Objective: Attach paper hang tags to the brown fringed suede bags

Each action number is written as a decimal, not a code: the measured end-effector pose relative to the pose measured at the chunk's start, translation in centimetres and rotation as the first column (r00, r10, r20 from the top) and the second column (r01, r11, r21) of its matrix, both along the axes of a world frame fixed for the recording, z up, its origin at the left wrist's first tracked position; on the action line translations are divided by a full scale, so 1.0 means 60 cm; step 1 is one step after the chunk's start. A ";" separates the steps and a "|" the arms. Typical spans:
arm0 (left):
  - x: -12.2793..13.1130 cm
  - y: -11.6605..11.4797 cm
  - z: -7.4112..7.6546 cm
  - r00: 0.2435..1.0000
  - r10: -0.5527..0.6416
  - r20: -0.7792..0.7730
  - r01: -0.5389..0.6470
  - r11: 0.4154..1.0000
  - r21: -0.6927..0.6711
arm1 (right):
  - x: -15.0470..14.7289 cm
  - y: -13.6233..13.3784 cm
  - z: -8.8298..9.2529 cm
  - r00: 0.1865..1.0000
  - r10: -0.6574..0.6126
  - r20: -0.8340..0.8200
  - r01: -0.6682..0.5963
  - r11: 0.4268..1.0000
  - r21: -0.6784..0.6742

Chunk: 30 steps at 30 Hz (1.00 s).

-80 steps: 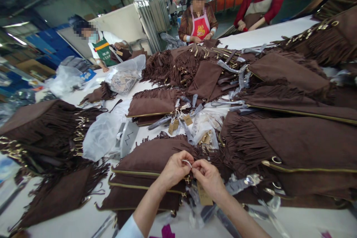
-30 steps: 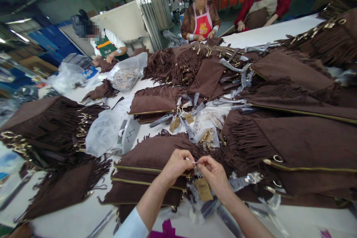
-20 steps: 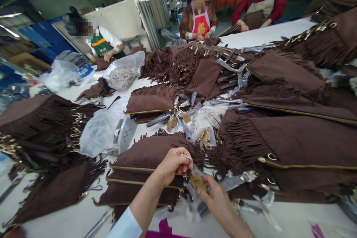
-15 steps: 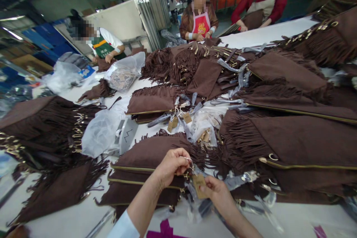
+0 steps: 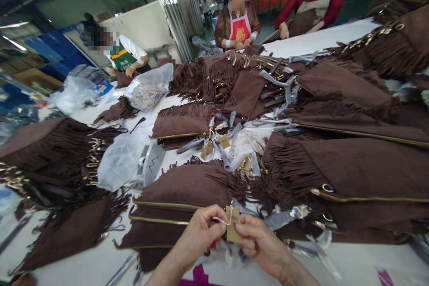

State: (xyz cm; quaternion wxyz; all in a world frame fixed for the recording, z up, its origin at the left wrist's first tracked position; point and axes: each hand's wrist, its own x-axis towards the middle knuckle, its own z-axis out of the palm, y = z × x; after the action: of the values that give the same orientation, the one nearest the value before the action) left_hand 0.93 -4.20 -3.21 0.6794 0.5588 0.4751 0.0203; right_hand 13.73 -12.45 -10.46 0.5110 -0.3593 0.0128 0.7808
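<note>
A kraft-brown hang tag (image 5: 234,231) is pinched between the thumb and fingers of my right hand (image 5: 259,241). Its white string (image 5: 221,220) runs to my left hand (image 5: 204,230), whose thumb and fingers are closed on it. Both hands are close together in front of a stack of dark brown fringed bags (image 5: 187,183) with gold zippers. Behind my hands, a plastic-wrapped strap (image 5: 288,216) extends to the right. Part of the string is hidden by my left fingers.
More brown fringed bags (image 5: 362,165) are piled on the right and at the left (image 5: 50,156). A clear bag of tags (image 5: 248,161) lies ahead, near a grey device (image 5: 149,165). Purple material (image 5: 199,275) is at the near edge. Several co-workers stand across the table.
My left hand has moved down, closer to my right hand. The hang tag has shifted slightly left and now stands more upright, with the string across its front.
</note>
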 end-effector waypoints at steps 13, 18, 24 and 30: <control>-0.021 -0.085 -0.048 0.999 0.030 0.015 -0.033 0.915 0.402 | -0.035 0.011 -0.002 0.968 -0.231 -0.100 0.213 0.964 -0.161; -0.019 -0.099 -0.048 0.997 0.076 0.019 -0.074 0.833 0.549 | -0.042 0.011 0.014 0.974 -0.202 -0.099 0.189 0.973 -0.129; -0.009 -0.089 -0.042 0.981 0.191 -0.015 -0.137 0.755 0.642 | -0.044 0.000 0.027 0.981 -0.154 -0.119 0.148 0.987 -0.063; -0.018 -0.060 -0.009 0.957 0.285 -0.046 -0.140 0.597 0.790 | -0.035 -0.015 0.010 0.971 -0.238 0.034 0.240 0.964 -0.116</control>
State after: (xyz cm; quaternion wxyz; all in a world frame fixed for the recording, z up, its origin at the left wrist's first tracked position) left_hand -0.16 -7.78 -3.77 0.3202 0.7361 0.5377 0.2579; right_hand 11.65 -13.36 -9.86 0.5791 -0.3930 0.0976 0.7076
